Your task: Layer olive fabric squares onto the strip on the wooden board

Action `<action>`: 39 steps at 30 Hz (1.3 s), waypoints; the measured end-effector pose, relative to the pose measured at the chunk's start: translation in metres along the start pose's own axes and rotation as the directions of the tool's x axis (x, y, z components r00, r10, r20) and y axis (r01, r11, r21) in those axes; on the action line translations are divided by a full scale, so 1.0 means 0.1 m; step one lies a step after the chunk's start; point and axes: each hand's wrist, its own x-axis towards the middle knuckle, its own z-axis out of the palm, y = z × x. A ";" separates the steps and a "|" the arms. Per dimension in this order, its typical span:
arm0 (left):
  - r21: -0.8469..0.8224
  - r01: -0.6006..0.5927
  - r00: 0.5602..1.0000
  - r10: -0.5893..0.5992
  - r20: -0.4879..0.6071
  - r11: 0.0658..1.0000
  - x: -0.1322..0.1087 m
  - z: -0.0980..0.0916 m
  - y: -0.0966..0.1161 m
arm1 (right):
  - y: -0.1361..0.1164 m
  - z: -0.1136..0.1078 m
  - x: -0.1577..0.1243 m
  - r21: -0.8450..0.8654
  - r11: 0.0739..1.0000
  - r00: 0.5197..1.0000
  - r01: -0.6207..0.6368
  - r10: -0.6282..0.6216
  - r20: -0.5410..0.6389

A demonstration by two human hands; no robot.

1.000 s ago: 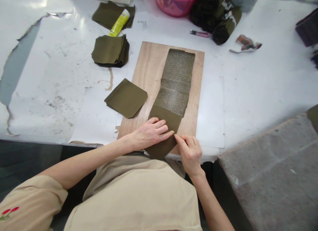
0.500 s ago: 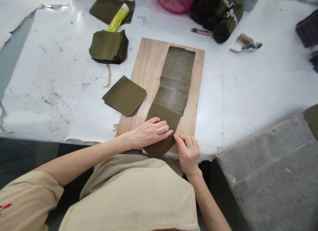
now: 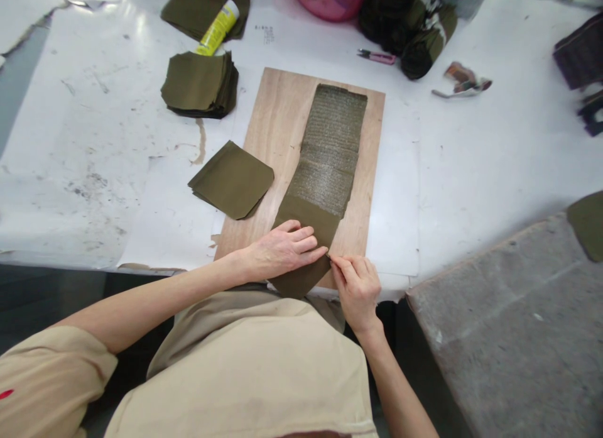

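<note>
On a wooden board (image 3: pixel 268 124) lies a long olive knitted strip (image 3: pixel 332 127), its surface shiny in patches. A smooth olive fabric piece (image 3: pixel 311 217) covers the strip's near end, its tip hanging at the table edge. Flat on this piece rests my left hand (image 3: pixel 287 249), fingers stretched out. My right hand (image 3: pixel 355 287) is closed in a pinch at the right edge of the fabric piece, beside my left fingertips. To the left, a small stack of cut olive fabric pieces (image 3: pixel 233 180) overlaps the board's edge.
Behind are a thicker fabric stack (image 3: pixel 198 83), another stack (image 3: pixel 183 10) with a yellow glue tube (image 3: pixel 218 27) on it, a pink basin (image 3: pixel 330 1), dark yarn bundles (image 3: pixel 424 45) and pink thread snips (image 3: pixel 377 56). A grey padded surface (image 3: pixel 513 325) stands at right.
The whole view has shifted slightly. Both hands stay at nearly the same spot on the fabric piece, with my right fingers still pinching at its edge.
</note>
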 end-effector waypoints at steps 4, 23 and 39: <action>0.005 -0.012 1.000 0.012 -0.003 1.000 0.00 0.00 0.00 | 0.00 0.00 -0.01 -0.055 0.997 0.998 0.054 -0.055 -0.011; 0.090 -0.025 0.999 0.022 0.027 0.996 0.04 -0.01 0.07 | 0.05 -0.06 -0.14 -0.249 0.958 0.987 0.142 -0.118 0.109; -0.055 -0.008 0.985 -0.002 -0.172 0.998 -0.13 0.15 -0.03 | -0.02 -0.16 -0.05 0.109 0.982 0.988 -0.152 0.148 0.038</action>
